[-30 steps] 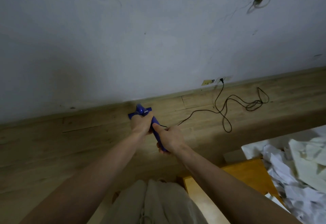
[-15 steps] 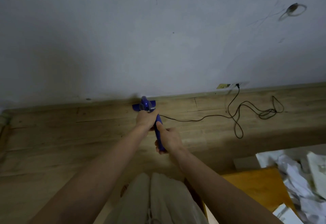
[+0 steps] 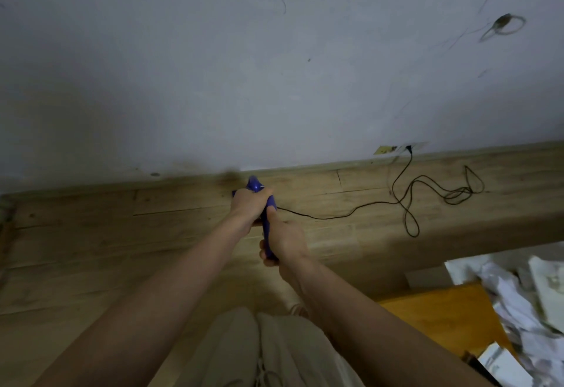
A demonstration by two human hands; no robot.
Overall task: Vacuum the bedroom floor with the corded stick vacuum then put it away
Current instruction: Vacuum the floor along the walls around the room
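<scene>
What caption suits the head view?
Both hands, left and right, grip the blue vacuum; its cord trails to the wall socket.

Both bare arms stretch forward; the left hand (image 3: 248,205) grips farther out, the right hand (image 3: 285,241) curls just nearer, thumb extended

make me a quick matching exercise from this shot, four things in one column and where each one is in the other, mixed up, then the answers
Things:
1. left hand
2. right hand
3. black cord
4. crumpled paper

Places:
A. plugged in at the base of the wall, looping over the wooden floor
B. gripping the near, lower end of the blue vacuum handle
C. piled at the lower right edge
D. gripping the far, upper end of the blue vacuum handle

Pairs: 1-D, 2-B, 3-A, 4-C
</scene>
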